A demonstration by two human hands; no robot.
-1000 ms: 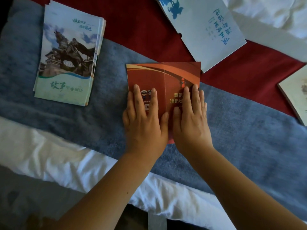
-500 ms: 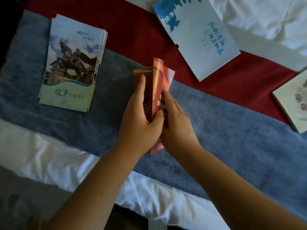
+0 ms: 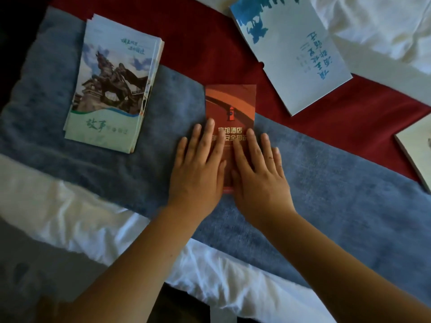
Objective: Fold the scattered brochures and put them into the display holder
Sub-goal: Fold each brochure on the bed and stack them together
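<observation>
1. Across the bed we see a white sheet (image 3: pixel 81 217), a blue-grey blanket (image 3: pixel 338 194) over it, and a red runner (image 3: pixel 210 43) beyond.
2. Half on the blanket, half on the runner lies the folded red brochure (image 3: pixel 231 106).
3. Our left hand (image 3: pixel 198 169) and right hand (image 3: pixel 258 176) press its near half, fingers (image 3: pixel 210 136) straight and spread, gripping nothing, hiding its lower print.
4. Left of it sits a stack of statue brochures (image 3: pixel 112 89); a white-and-blue booklet (image 3: pixel 291 54) lies beyond on the right, a cream booklet (image 3: pixel 417 155) at the right edge.
</observation>
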